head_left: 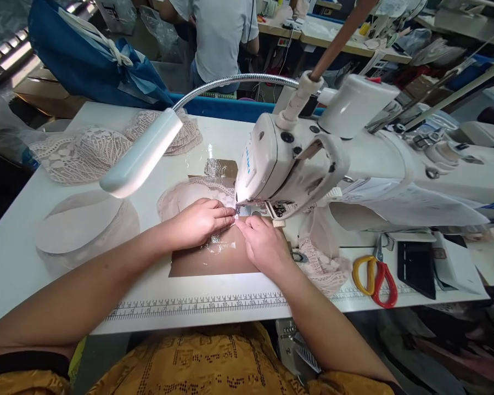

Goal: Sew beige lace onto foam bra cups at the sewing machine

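My left hand (200, 221) lies on a pale pink lace piece (189, 193), fingers pressed together and pinching its edge right at the needle of the white sewing machine (296, 159). My right hand (263, 241) rests beside it on the brown plate (214, 262), fingers curled and pressing the same fabric under the machine head. The fingertips of both hands nearly touch. More lace fabric (323, 263) hangs to the right of my right hand.
A gooseneck lamp (142, 153) hangs over the table's left. Stacked lace cups (82, 153) and round foam pads (80, 225) lie at left. Red-and-yellow scissors (374, 277) and a black box (415, 269) lie at right. A ruler strip (197, 304) runs along the front edge. Another person (220, 38) sits behind.
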Action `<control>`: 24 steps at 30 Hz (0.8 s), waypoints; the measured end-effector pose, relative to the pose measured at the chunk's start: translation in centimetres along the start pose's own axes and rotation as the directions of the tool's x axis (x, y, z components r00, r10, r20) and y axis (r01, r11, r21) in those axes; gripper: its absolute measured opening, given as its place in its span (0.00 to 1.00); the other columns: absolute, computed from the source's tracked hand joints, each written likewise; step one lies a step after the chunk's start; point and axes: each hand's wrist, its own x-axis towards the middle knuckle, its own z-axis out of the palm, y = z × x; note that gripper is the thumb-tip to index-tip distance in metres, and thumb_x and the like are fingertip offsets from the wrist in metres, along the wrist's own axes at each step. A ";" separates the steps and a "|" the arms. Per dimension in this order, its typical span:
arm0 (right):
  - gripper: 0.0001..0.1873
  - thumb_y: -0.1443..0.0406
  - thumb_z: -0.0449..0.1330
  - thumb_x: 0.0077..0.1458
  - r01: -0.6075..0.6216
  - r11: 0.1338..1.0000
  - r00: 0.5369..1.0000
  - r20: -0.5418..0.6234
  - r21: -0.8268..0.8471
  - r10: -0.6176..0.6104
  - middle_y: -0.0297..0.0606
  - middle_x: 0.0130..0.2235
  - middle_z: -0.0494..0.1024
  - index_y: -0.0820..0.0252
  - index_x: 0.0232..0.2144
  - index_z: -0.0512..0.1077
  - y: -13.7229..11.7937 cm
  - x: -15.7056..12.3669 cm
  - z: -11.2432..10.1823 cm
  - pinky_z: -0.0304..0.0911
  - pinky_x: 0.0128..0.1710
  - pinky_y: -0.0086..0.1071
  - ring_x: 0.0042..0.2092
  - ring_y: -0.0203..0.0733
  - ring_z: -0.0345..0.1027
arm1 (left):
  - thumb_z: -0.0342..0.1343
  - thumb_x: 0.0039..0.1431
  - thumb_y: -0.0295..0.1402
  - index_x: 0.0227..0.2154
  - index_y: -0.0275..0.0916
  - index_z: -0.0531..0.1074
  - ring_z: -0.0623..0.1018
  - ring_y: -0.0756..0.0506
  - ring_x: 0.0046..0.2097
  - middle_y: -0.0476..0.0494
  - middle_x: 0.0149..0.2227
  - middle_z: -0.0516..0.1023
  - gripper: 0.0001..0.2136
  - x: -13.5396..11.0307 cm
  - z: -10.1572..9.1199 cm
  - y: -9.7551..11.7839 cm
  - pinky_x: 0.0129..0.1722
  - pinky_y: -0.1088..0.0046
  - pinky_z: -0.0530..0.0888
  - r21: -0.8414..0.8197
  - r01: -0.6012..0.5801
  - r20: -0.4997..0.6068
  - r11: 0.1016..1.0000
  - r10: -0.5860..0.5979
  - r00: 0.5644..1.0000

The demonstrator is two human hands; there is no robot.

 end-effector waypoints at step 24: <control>0.21 0.71 0.50 0.60 -0.033 0.956 0.991 -0.117 0.293 0.070 0.40 0.43 0.79 0.58 0.51 0.75 0.7 0.0 0.2 0.65 0.42 0.35 0.43 0.45 0.72 | 0.46 0.66 0.31 0.53 0.33 0.71 0.72 0.34 0.52 0.33 0.56 0.72 0.17 0.4 -1.2 -0.2 0.46 0.57 0.72 0.246 0.243 0.027 0.938 -0.257 0.966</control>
